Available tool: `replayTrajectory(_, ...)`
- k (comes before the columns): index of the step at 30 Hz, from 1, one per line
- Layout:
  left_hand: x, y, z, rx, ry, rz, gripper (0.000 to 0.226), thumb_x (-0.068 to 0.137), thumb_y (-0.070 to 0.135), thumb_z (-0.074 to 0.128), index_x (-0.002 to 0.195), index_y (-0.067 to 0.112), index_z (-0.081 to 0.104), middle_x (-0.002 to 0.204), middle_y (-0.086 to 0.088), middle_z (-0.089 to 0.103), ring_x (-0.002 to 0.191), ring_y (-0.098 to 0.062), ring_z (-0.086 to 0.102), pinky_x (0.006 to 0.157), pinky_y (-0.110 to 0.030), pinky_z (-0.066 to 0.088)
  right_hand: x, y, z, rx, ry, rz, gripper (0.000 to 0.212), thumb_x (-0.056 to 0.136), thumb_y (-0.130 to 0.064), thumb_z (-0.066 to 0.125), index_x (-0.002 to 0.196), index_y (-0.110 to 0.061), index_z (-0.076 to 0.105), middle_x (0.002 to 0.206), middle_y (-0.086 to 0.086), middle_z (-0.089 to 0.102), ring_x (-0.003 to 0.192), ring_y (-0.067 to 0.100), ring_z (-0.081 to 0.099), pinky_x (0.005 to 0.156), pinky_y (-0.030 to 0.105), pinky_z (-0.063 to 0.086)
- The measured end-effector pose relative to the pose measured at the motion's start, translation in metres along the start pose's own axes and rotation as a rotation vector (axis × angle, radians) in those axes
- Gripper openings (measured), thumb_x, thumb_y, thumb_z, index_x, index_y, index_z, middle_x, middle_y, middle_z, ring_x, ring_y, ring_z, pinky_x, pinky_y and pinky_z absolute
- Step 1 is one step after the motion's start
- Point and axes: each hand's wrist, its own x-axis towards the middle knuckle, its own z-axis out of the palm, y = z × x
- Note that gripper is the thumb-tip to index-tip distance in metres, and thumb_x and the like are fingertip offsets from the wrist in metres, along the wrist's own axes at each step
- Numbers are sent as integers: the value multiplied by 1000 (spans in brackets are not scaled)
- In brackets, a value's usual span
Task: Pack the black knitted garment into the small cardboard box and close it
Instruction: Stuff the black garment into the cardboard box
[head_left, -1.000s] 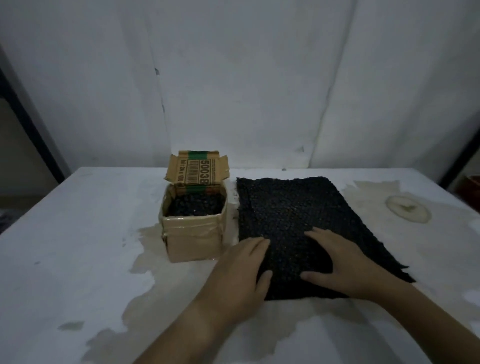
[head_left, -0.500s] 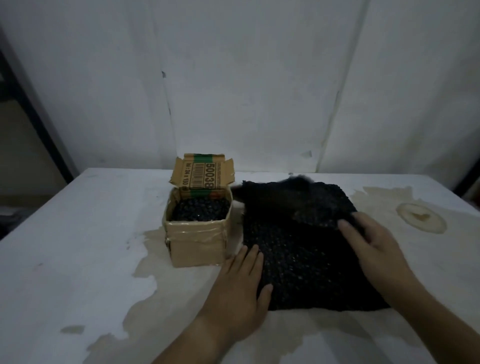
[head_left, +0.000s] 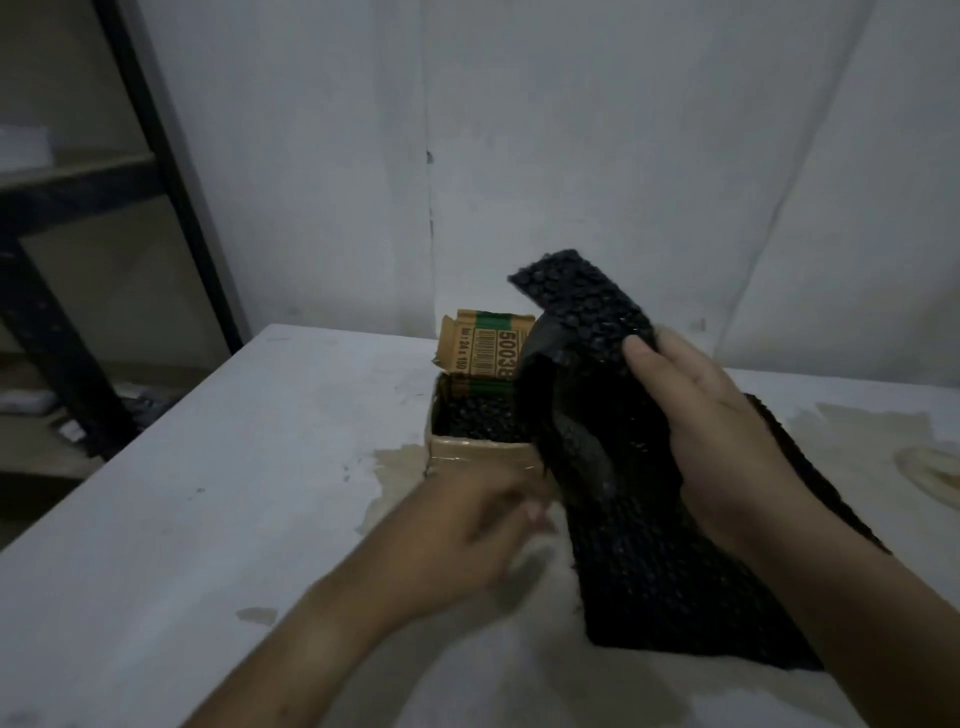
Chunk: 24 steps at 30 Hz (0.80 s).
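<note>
The black knitted garment (head_left: 618, 499) lies on the table to the right of centre, its far end lifted and curled over. My right hand (head_left: 691, 421) grips that raised end, thumb on top. The small cardboard box (head_left: 467, 454) stands just left of the garment, its printed flap (head_left: 483, 348) upright, with dark knitted material inside. My left hand (head_left: 467, 530), blurred, hovers low in front of the box near the garment's left edge; its fingers look apart and hold nothing I can see.
The white table (head_left: 234, 493) has brownish stains around the box and at the right. A dark metal shelf frame (head_left: 156, 182) stands at the left beyond the table edge. A pale wall closes the back.
My right hand has taken the garment's far end and lifted it up and toward me. My left hand has come off the garment and shifted left toward the box. The view has swung left.
</note>
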Motion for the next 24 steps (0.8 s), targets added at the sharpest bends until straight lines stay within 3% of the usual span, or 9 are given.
replayTrajectory(3, 4, 19, -47, -625, 145, -279, 39, 91, 50, 44, 104, 19, 63, 88, -2, 75, 81, -18, 69, 90, -36, 51, 15, 13, 33, -234, -159, 86, 27, 99, -38, 50, 100, -28, 74, 99, -12, 75, 95, 0, 69, 86, 23, 52)
replayTrajectory(6, 4, 28, -77, -717, 81, -255, 60, 79, 63, 45, 126, 29, 62, 110, 0, 76, 101, -18, 72, 90, -32, 55, 15, 26, 55, -287, -495, 244, 23, 90, -53, 53, 96, -48, 74, 108, -25, 71, 89, -13, 66, 90, 25, 47)
replayTrajectory(8, 5, 27, -86, -596, 178, -252, 39, 91, 40, 60, 126, 23, 64, 112, -1, 75, 103, -16, 72, 84, -26, 56, 18, 18, 64, -341, -518, 203, 24, 95, -34, 52, 109, -40, 71, 113, -23, 69, 100, -9, 65, 89, 23, 52)
replayTrajectory(10, 13, 18, -92, -471, 275, -315, 26, 96, 24, 61, 122, 25, 66, 108, 1, 76, 100, -15, 72, 83, -26, 54, 19, 6, 56, -510, -352, -50, 27, 94, -14, 56, 112, -30, 67, 107, -15, 71, 96, 1, 68, 84, 21, 53)
replayTrajectory(12, 22, 13, -97, -483, 251, -349, 22, 99, 28, 57, 119, 28, 67, 108, 5, 76, 100, -13, 71, 87, -28, 53, 29, 8, 38, -823, -106, -273, 28, 88, -22, 64, 114, -31, 62, 107, -16, 68, 94, 8, 65, 85, 25, 50)
replayTrajectory(15, 35, 3, -99, -437, 185, -356, 21, 101, 36, 53, 116, 30, 66, 111, 8, 74, 102, -11, 70, 91, -26, 51, 49, 30, 19, -1066, -4, -119, 61, 82, -50, 68, 134, -27, 45, 121, -11, 59, 110, 12, 57, 97, 35, 48)
replayTrajectory(17, 45, -5, -99, -328, 168, -356, 20, 102, 35, 51, 114, 31, 66, 111, 9, 72, 102, -10, 68, 91, -25, 50, 56, 47, 10, -1060, -59, 46, 69, 82, -56, 66, 139, -28, 38, 118, -12, 56, 101, 12, 61, 90, 36, 51)
replayTrajectory(21, 58, -31, -108, -55, 243, -266, 19, 100, 30, 54, 116, 27, 64, 108, 10, 69, 102, -9, 66, 86, -23, 50, 66, 67, -2, -1016, -85, 56, 42, 89, -40, 66, 126, -28, 49, 104, -12, 64, 91, 10, 62, 76, 28, 47)
replayTrajectory(24, 64, -52, -114, 168, 382, -238, 27, 96, 32, 60, 121, 21, 58, 110, 7, 64, 103, -14, 62, 78, -23, 47, 67, 65, -5, -1085, -145, -10, 38, 92, -42, 63, 127, -29, 57, 113, -13, 65, 105, 10, 61, 88, 26, 48)
